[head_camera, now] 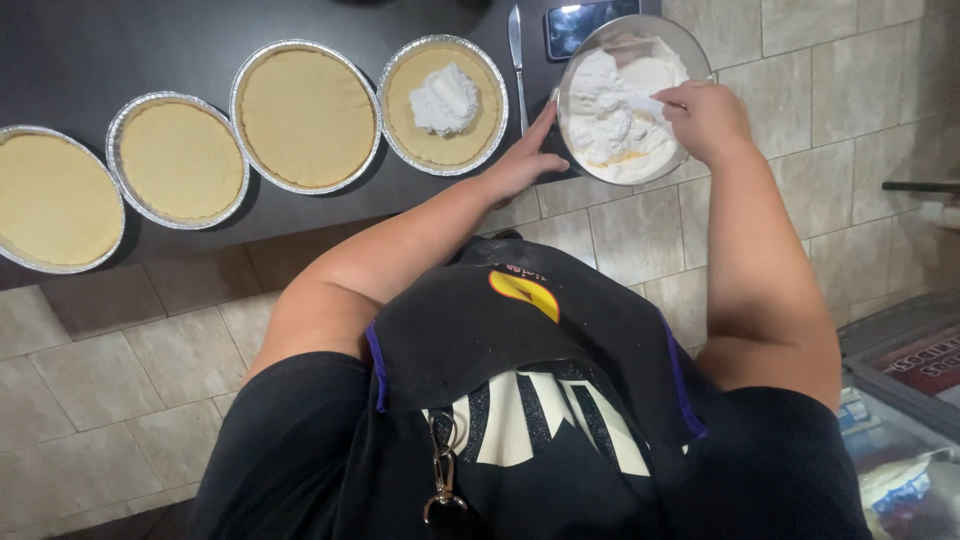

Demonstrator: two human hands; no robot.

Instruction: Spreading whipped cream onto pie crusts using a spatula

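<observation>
- A dark surface [150, 40] runs along the top of the view, with a floor of beige tiles [120, 370] below it and to the right.
- Four foil pie pans stand in a row on the surface: the far-left pie [50, 200], the second pie [178, 160] and the third pie [305, 117] show only a smooth tan filling.
- The fourth pie [443, 103], nearest the bowl, carries a mound of white whipped cream [445, 98] on its middle.
- A glass bowl [690, 40] sits at the right end of the surface, overhanging the edge, and holds a good mass of white cream [610, 125].
- A table knife [517, 60] lies on the surface between the fourth pie and the bowl; a phone [585, 22] lies just behind the bowl.
- The left hand [525, 160] is spread open, fingers flat against the bowl's outer left side, steadying it.
- The right hand [708, 118] is closed in a fist round the handle of a white spatula [640, 102], whose blade lies in the cream inside the bowl.
- At the lower right, part of a glass-topped freezer case [900, 440] shows beside the person's dark apron [520, 400].
</observation>
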